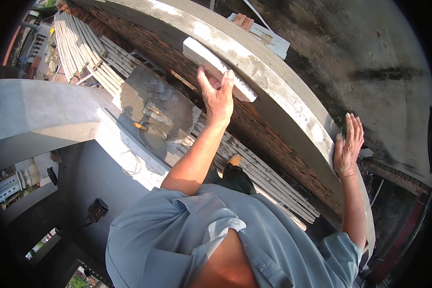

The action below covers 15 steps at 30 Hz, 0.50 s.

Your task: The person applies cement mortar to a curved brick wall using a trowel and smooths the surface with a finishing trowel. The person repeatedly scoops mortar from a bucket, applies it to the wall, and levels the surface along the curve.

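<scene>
My left hand (218, 101) grips a long white block (201, 54), which looks like a foam plastering float. Its length lies along the inner face of a curved, plastered wall (269, 81), against or very near the plaster; the exact contact is hidden. Thumb and fingers clasp the side facing me. Farther right, my right hand (349, 146) lies over the top edge of the same wall, fingers stretched out, holding nothing. Pale dry patches mark the wall's rim near both hands.
Below, a mortar-smeared board (165, 93) carries a bucket (153, 138) with an orange-handled tool (140, 126). Long poles (273, 187) form the footing under my yellow-toed boot (234, 160). Brickwork (254, 126) runs beneath the plaster. A white ledge (125, 146) stands left; bricks (242, 21) lie beyond the wall.
</scene>
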Each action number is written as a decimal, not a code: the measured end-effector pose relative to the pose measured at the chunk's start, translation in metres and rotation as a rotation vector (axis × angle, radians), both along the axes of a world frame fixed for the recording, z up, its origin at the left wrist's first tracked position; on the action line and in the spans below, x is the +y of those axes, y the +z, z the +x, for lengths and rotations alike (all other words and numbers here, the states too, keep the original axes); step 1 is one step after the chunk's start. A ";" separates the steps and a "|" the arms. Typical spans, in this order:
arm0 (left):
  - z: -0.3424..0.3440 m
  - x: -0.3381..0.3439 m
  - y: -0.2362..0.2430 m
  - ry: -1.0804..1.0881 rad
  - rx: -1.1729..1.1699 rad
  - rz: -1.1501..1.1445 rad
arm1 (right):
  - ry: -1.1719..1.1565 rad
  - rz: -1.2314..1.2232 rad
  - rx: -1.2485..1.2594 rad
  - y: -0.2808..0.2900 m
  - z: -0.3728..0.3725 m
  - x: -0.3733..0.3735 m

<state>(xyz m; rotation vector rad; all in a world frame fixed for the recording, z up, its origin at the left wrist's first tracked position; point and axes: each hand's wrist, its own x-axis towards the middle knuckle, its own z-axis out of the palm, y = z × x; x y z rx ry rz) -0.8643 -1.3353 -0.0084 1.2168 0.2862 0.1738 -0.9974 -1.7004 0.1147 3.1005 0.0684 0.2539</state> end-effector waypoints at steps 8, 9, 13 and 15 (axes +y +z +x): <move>-0.079 -0.030 -0.013 -0.080 -0.136 -0.153 | 0.041 0.006 -0.108 -0.002 -0.007 -0.005; -0.084 -0.016 -0.018 -0.071 -0.146 -0.105 | 0.073 0.013 -0.127 -0.001 -0.007 -0.005; -0.113 0.062 -0.037 0.062 -0.019 0.163 | 0.191 0.057 -0.203 0.008 -0.009 -0.003; -0.131 0.104 -0.042 0.169 0.079 0.242 | 0.226 0.149 -0.193 0.016 -0.013 0.003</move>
